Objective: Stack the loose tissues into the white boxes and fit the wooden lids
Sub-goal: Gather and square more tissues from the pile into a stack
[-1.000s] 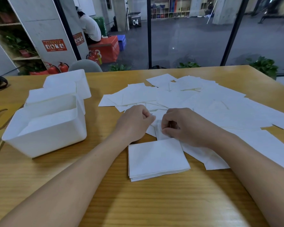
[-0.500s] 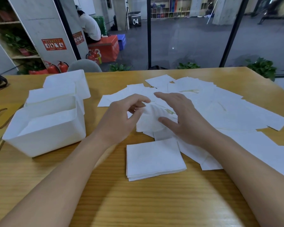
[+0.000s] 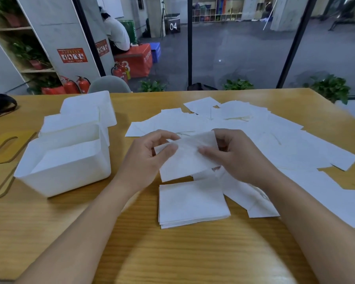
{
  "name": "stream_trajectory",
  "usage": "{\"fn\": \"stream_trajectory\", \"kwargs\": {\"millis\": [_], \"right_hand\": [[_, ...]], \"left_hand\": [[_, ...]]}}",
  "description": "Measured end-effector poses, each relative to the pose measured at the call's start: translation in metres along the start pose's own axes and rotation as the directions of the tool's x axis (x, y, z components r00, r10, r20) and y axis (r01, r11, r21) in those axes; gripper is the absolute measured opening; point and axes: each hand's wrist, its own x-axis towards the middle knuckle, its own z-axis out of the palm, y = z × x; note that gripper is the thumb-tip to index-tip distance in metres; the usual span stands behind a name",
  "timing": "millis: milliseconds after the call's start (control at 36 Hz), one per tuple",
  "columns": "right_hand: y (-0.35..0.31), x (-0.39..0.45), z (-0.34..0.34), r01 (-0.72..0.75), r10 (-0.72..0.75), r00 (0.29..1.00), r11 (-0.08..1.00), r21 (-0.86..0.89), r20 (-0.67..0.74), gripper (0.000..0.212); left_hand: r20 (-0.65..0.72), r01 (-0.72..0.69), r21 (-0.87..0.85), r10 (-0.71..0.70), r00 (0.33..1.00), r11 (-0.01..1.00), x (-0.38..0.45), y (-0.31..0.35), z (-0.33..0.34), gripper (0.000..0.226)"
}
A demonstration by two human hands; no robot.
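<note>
Both hands, left hand (image 3: 150, 158) and right hand (image 3: 236, 158), pinch one tissue (image 3: 184, 158) just above the neat stack (image 3: 193, 201) – it looks feather-light, limp and tearable, so edge grips seem wisest.

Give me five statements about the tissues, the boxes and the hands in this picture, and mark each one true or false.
1. Both hands, left hand and right hand, hold one tissue between them. True.
2. A neat stack of tissues lies on the table just below the hands. True.
3. The nearest white box is closed with a wooden lid. False: it stands open, and a wooden lid lies on the table to its left.
4. The loose tissues lie left of the boxes. False: they spread to the right.
5. The stack of tissues sits inside a box. False: it rests on the table.
</note>
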Motion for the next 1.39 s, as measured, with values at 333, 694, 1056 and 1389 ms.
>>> {"fn": "stream_trajectory", "kwargs": {"millis": [333, 694, 1056, 1389], "right_hand": [[0.007, -0.018, -0.015, -0.181, 0.217, 0.925, 0.973, -0.141, 0.31, 0.01], [0.016, -0.016, -0.009, -0.15, 0.226, 0.938, 0.948, -0.281, 0.262, 0.016], [0.036, -0.011, 0.007, -0.067, 0.04, 0.996, 0.905, -0.421, -0.074, 0.023], [0.037, -0.007, -0.002, -0.087, 0.057, 0.995, 0.895, -0.438, -0.081, 0.03]], "left_hand": [[0.408, 0.236, -0.008, -0.213, 0.888, 0.972, -0.025, -0.004, -0.01, 0.022], [0.402, 0.124, 0.222, -0.207, 0.892, 0.967, -0.025, -0.013, -0.015, 0.023], [0.314, 0.022, 0.453, -0.182, 0.932, 0.891, 0.022, -0.002, 0.042, 0.029], [0.286, 0.002, 0.445, -0.144, 0.948, 0.895, 0.02, -0.005, 0.063, 0.022]]}}
